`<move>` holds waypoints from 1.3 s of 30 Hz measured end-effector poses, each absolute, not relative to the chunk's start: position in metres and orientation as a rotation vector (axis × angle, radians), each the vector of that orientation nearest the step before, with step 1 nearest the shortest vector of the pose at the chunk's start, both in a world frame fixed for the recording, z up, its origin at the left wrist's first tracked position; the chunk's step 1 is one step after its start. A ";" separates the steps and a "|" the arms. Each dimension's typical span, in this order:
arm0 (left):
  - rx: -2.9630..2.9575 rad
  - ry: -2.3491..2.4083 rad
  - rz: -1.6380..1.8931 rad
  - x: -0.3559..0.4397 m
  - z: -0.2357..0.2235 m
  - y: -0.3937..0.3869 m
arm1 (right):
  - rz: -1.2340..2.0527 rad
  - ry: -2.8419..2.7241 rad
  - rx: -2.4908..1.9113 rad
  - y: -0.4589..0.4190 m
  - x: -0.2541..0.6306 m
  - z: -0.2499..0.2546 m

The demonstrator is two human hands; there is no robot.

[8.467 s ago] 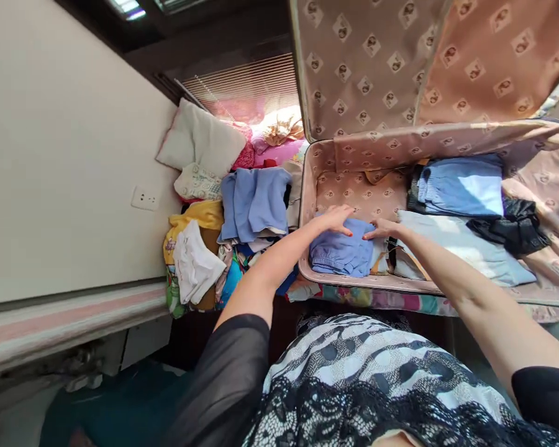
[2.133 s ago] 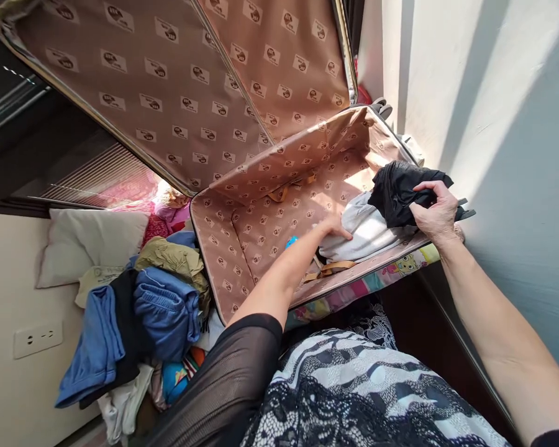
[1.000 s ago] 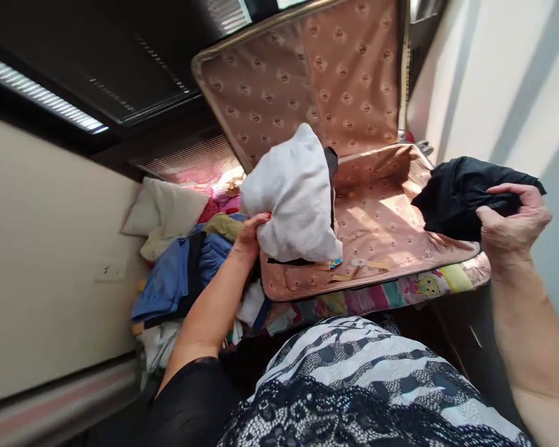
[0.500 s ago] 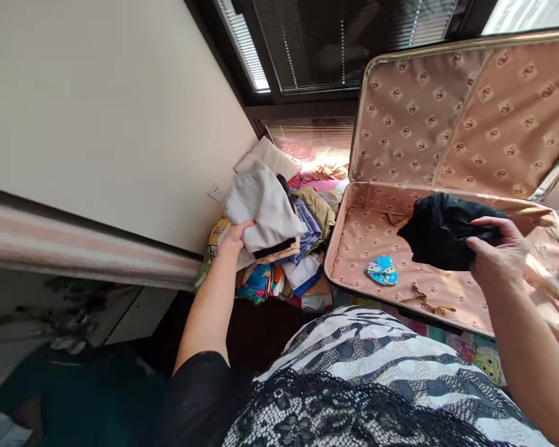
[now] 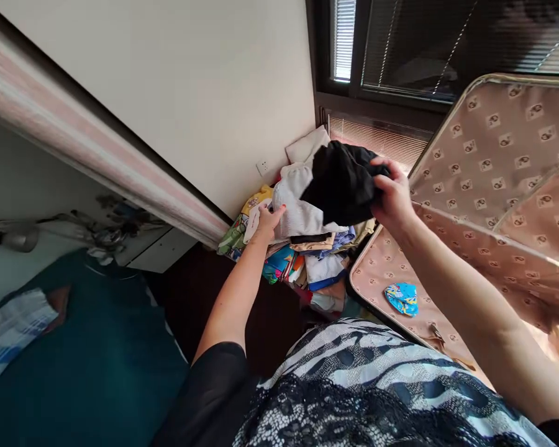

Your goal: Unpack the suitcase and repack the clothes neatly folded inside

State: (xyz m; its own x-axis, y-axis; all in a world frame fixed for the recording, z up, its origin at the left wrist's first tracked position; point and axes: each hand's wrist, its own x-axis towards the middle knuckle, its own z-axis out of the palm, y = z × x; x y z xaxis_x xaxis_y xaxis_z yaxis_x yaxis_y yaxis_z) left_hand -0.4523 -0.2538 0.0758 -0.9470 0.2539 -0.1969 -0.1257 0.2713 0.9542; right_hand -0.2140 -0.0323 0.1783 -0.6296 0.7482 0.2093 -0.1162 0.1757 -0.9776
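A bunched black garment [image 5: 345, 186] hangs from my right hand [image 5: 394, 194], whose thumb and fingers pinch its right end. It hovers over the clothes pile and covers part of a folded light grey garment [image 5: 292, 202]. My left hand [image 5: 271, 222] grips the left edge of that grey garment, thumb on top. Under it lie folded clothes, among them a beige piece [image 5: 312, 244], a blue printed piece [image 5: 279, 261] and a white and blue piece [image 5: 323, 271].
To the right lies an open suitcase [image 5: 370, 273] with pink patterned lining; a small blue printed cloth item [image 5: 402, 299] sits inside. A wall with a socket [image 5: 261, 167] borders the pile. At the left is a dark green bed cover [image 5: 102, 347] with a folded checked cloth [image 5: 16, 329].
My right hand has carried the black garment left, from above the suitcase to above the pile. My left hand stays at the grey garment. The view has turned left.
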 end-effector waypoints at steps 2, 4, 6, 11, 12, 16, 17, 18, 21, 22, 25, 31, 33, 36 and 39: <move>0.008 2.280 1.677 -0.455 0.077 -0.270 | 1.555 -1.905 -0.565 -0.033 -0.260 0.158; -0.022 2.322 1.645 -0.458 0.076 -0.288 | 1.529 -2.176 -0.595 -0.037 -0.289 0.132; 0.046 2.373 1.638 -0.461 0.072 -0.308 | 1.439 -2.428 -0.652 -0.044 -0.298 0.108; 0.407 2.614 1.599 -0.455 0.068 -0.350 | 1.456 -2.380 -0.757 -0.048 -0.251 0.073; 0.548 2.707 1.567 -0.450 0.073 -0.353 | 1.475 -2.334 -0.745 -0.047 -0.232 0.071; 1.262 2.910 1.323 -0.419 0.112 -0.327 | 1.545 -2.262 -0.724 -0.047 -0.131 0.060; 1.394 2.899 1.238 -0.409 0.123 -0.312 | 1.577 -2.258 -0.780 -0.049 -0.103 0.056; 1.496 2.875 1.137 -0.400 0.133 -0.295 | 1.596 -2.248 -0.857 -0.052 -0.075 0.052; 1.661 2.780 0.742 -0.380 0.145 -0.243 | 1.650 -2.160 -1.134 -0.068 0.005 0.036; 1.667 2.752 0.596 -0.377 0.143 -0.229 | 1.660 -2.107 -1.220 -0.075 0.028 0.030; 1.524 2.697 0.210 -0.381 0.125 -0.202 | 1.664 -1.910 -1.398 -0.096 0.087 0.015; 1.420 2.649 -0.134 -0.397 0.114 -0.199 | 1.606 -1.508 -1.625 -0.126 0.156 -0.007; 1.498 2.632 -0.154 -0.398 0.119 -0.204 | 1.590 -1.408 -1.663 -0.131 0.166 -0.007; 1.556 2.639 -0.016 -0.404 0.124 -0.207 | 1.586 -1.314 -1.670 -0.133 0.170 -0.003; 1.545 2.662 0.294 -0.420 0.128 -0.206 | 1.601 -1.255 -1.670 -0.129 0.165 0.002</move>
State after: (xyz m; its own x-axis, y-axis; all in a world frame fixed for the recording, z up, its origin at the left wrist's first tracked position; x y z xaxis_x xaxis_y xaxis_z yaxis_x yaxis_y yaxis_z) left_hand -0.4203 -0.2064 0.1275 -0.4995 0.8647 0.0524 0.8553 0.4827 0.1881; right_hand 0.1653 -0.1287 0.0022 -0.1193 0.8634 -0.4902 0.2699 -0.4469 -0.8529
